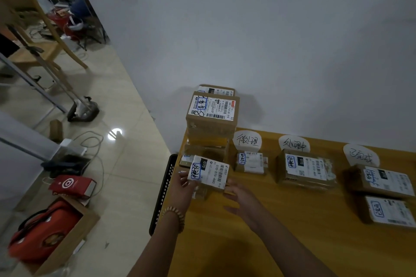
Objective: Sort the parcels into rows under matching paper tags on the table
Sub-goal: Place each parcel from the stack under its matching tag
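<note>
Head view: a white-labelled, boxy cardboard parcel is pinched at its left edge by the left hand and touched at its right corner by the straight-fingered right hand, over the smooth yellow table, left of rounded paper tags.

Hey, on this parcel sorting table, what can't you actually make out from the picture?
Head view, stack: the lower boxes' labels are hidden by the boxes above and the held parcel.
Head view, rear box: mostly hidden behind the top box.
Head view, front right parcel: clipped by the frame's right edge.
Head view, fine print on all labels: too small and blurred.
</note>
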